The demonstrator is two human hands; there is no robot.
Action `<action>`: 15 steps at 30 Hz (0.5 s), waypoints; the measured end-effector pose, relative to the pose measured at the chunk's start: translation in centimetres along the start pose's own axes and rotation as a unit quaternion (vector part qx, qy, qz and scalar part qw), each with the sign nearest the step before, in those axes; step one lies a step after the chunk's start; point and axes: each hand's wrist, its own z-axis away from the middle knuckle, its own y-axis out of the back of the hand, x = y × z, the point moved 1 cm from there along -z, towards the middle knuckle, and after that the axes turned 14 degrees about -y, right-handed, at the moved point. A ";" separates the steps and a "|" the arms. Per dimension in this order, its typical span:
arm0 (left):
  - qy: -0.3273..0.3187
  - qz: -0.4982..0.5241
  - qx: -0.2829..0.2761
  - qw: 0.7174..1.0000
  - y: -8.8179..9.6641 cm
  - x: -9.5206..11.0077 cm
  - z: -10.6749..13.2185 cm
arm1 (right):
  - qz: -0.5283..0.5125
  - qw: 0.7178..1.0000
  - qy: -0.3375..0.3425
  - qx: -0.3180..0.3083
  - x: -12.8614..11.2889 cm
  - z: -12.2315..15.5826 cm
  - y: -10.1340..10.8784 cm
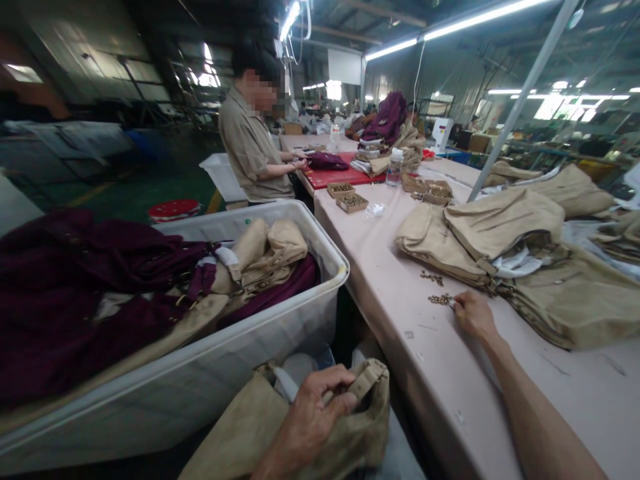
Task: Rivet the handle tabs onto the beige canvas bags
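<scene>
Left hand (pixel 315 410) low in front, fingers curled and clamped on the rim of a tan bag (pixel 305 427), thumb across the strap end near the bag's open top. Bag held below the table edge, just beside the white bin (pixel 300 320).

Right hand (pixel 473 313) stretched out on the pale table (pixel 400 293), fingers drawn together, tips pinching at a small heap of brass studs (pixel 440 299); whether a stud sits between the fingertips, cannot tell. A 2nd scatter of studs (pixel 433 277) just beyond.

Piled tan bags (pixel 505 233) close to the right of the studs. White bin heaped with maroon and tan bags. Farther up the table, a co-worker (pixel 253 147) at a red mat (pixel 340 177), 2 small trays of studs (pixel 347 195) nearby.
</scene>
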 end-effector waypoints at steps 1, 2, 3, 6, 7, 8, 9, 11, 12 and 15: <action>-0.013 -0.008 0.001 1.000 0.0 0.2 -0.1 | 0.004 1.000 0.002 0.006 0.1 0.0 -0.3; -0.022 -0.009 -0.001 1.000 0.1 0.2 -0.2 | 0.005 1.000 0.008 0.012 0.1 0.0 -0.5; -0.024 -0.003 0.001 1.000 0.1 0.2 -0.3 | 0.003 1.000 0.016 0.019 0.1 0.0 -0.8; -0.015 0.061 0.032 0.998 -0.1 -0.2 -1.2 | -0.020 0.998 0.054 0.039 -0.4 -0.4 -0.9; -0.013 0.080 0.041 0.996 -0.2 -0.3 -1.6 | -0.031 0.996 0.068 0.044 -0.8 -0.5 -0.8; -0.010 0.093 0.054 0.994 -0.4 -0.3 -2.0 | -0.042 0.995 0.082 0.044 -1.4 -0.5 -0.5; -0.007 0.100 0.067 0.993 -0.7 -0.1 -2.4 | -0.053 0.993 0.095 0.039 -2.2 -0.4 0.0; 0.004 0.096 0.088 0.991 -1.3 0.6 -2.9 | -0.076 0.990 0.120 0.011 -4.4 0.8 1.3; 0.013 0.088 0.094 0.992 -1.7 1.1 -3.1 | -0.090 0.986 0.140 -0.013 -5.8 1.9 2.0; 0.034 0.067 0.099 0.992 -2.8 2.0 -3.6 | -0.160 0.947 0.254 -0.113 -10.7 5.8 4.3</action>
